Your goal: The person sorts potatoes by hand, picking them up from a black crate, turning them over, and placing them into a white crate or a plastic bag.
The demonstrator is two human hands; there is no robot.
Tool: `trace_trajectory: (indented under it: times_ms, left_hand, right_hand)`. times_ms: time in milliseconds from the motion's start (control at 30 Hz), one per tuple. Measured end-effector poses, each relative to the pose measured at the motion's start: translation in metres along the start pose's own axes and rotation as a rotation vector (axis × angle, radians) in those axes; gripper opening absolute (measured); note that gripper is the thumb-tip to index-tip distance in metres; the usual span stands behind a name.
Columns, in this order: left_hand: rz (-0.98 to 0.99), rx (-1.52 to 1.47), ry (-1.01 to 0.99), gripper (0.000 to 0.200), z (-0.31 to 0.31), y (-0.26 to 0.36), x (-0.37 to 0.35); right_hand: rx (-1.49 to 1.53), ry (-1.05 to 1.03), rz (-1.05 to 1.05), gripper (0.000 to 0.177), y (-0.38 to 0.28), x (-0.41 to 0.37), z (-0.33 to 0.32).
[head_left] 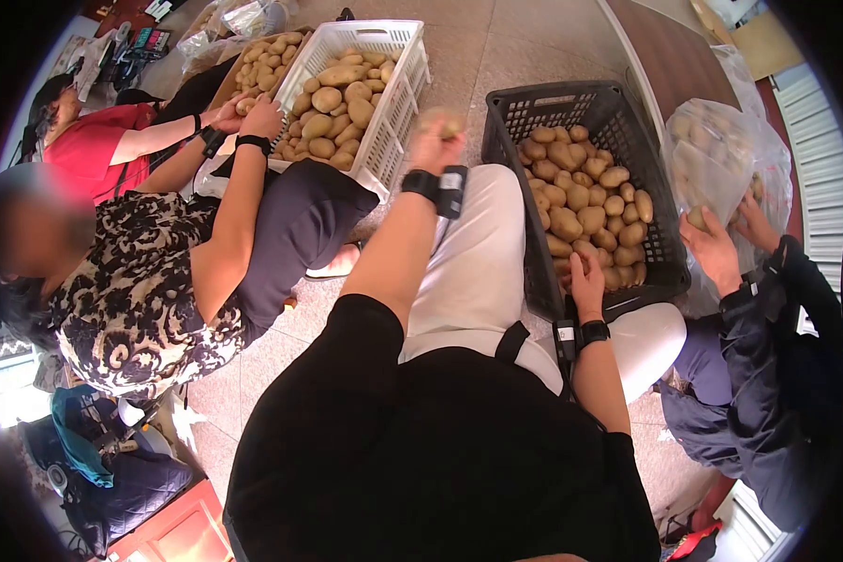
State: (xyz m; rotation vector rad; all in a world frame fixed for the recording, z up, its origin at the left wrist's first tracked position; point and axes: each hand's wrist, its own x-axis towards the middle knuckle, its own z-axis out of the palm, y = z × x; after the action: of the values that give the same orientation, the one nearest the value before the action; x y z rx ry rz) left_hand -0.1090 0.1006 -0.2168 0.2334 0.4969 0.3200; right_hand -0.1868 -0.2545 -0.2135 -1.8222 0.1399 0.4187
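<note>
My left hand (433, 143) is raised between the white crate and the black crate, its fingers closed round a potato (451, 129); both are slightly blurred. My right hand (585, 279) reaches over the near end of the black crate (528, 245), fingers apart and fingertips at the potatoes (591, 220) in it. Those potatoes lie in a heap that covers the crate's bottom. Both wrists wear black bands with small devices.
At the left, a co-worker in a patterned top (150, 281) reaches by a white crate (407, 89) of potatoes. Another in red (89, 150) sits beyond, near a box of potatoes (270, 61). At the right, a person's hands (717, 248) hold a plastic bag of potatoes (712, 155).
</note>
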Motion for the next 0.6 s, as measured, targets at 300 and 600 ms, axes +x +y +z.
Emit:
trace_trajectory:
  times_ms: [300, 600]
  left_hand:
    - [0.325, -0.073, 0.177, 0.022, -0.009, 0.07, -0.005]
    - [-0.312, 0.279, 0.047, 0.013, 0.052, -0.105, -0.076]
  right_hand:
    - [-0.041, -0.024, 0.031, 0.026, 0.012, 0.006, 0.0]
    - [-0.409, 0.235, -0.202, 0.024, 0.021, 0.006, -0.01]
